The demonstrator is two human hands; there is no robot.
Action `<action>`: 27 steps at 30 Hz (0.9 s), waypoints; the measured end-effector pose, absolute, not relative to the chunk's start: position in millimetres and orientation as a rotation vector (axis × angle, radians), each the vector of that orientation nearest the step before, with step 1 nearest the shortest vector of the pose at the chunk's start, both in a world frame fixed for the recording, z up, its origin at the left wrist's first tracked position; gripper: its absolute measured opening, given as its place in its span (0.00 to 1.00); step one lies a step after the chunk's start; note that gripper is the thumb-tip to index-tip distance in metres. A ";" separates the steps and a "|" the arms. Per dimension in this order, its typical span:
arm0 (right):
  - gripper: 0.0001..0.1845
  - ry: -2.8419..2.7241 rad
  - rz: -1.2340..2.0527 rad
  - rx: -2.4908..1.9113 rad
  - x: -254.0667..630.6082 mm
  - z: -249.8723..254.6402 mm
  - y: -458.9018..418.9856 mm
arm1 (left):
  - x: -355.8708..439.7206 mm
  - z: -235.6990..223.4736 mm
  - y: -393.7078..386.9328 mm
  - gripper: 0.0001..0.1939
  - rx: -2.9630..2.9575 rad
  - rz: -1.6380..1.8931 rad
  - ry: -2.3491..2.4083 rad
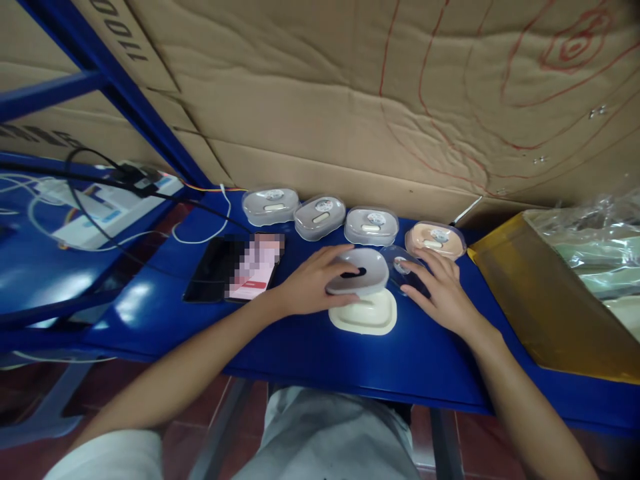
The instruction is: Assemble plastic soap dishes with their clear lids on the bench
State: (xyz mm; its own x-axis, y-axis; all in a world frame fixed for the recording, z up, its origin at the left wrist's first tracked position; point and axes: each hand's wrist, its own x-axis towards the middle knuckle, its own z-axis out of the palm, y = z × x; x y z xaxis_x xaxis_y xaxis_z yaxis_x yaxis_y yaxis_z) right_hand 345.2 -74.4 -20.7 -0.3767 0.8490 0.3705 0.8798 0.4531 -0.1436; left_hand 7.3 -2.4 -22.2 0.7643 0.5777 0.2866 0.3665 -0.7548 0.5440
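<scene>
My left hand (317, 279) grips a pale grey oval plastic shell (373, 268) with a dark oval hole in its middle, the thumb reaching toward the hole. Just below the shell lies a cream oval tray (364, 321), partly covered by it. On the right, the fingers of my right hand (443, 290) curl over a clear plastic cover (395, 257) with a round sticker, thumb on its near side. Behind both hands stand several finished-looking oval boxes under clear covers, among them a grey box (371, 227) and a peach box (435, 240).
A lit phone (255, 267) lies on the blue table (300, 353) left of my hands. Farther left are power strips (120, 207) with cables. To the right stands a yellow-brown carton (530, 293) holding plastic-wrapped pale green pieces. Cardboard (310, 100) walls the back.
</scene>
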 end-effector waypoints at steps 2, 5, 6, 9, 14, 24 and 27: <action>0.25 -2.332 -0.112 -1.442 344.2 -20.7 -76.3 | 2.9 -22.0 6.7 0.25 2.535 0.642 0.845; 0.24 -2.312 -0.106 -1.424 347.1 -20.3 -73.5 | -2.6 -24.5 18.1 0.26 2.585 0.609 1.038; 0.23 -2.299 -0.099 -1.420 348.4 -19.5 -70.0 | -3.6 -25.9 20.5 0.26 2.589 0.580 1.076; 0.22 -2.291 -0.044 -1.404 348.5 -14.1 -49.3 | -5.1 -29.7 23.9 0.28 2.575 0.486 1.086; 0.30 -2.322 0.170 -1.395 332.0 -4.5 9.8 | -7.6 -28.8 23.3 0.29 2.508 0.395 0.931; 0.30 -2.324 0.367 -1.389 327.1 3.3 54.8 | -9.5 -22.9 15.7 0.30 2.498 0.429 0.839; 0.27 -2.270 0.401 -1.360 332.9 15.5 46.8 | -5.5 -22.6 9.2 0.25 2.534 0.483 0.782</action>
State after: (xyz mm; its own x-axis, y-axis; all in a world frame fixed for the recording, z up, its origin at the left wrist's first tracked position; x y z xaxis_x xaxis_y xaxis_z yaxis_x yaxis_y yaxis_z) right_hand 332.9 46.8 15.5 -0.4044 0.8835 0.2364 0.7492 0.4683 -0.4684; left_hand -5.5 9.2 -22.6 0.7789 0.5960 0.1952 0.4414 -0.7421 0.5044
